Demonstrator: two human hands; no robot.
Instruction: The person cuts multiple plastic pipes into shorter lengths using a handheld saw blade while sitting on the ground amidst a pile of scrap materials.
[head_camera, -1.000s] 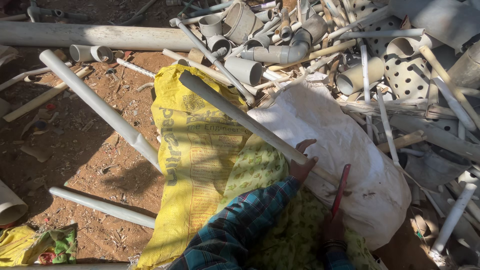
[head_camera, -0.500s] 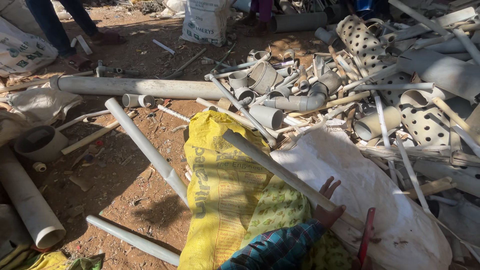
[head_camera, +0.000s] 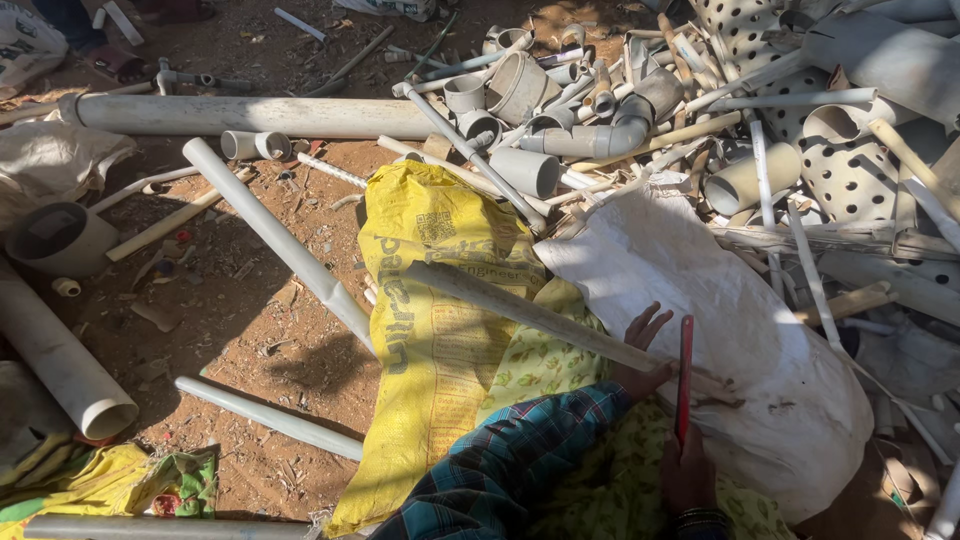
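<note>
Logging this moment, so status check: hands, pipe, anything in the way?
Left hand pressing grey pipe onto white sack. Right hand gripping red-handled tool across pipe. Loose pipe pile crowds beyond.

A: Left hand (head_camera: 641, 350)?
B: Fingers spread, pressing a grey pipe (head_camera: 530, 312) that lies across a yellow sack (head_camera: 430, 270) and a white sack (head_camera: 700, 300).
A: Right hand (head_camera: 688, 470)?
B: Gripping a red-handled tool (head_camera: 685, 375), blade upright just beside the pipe
</note>
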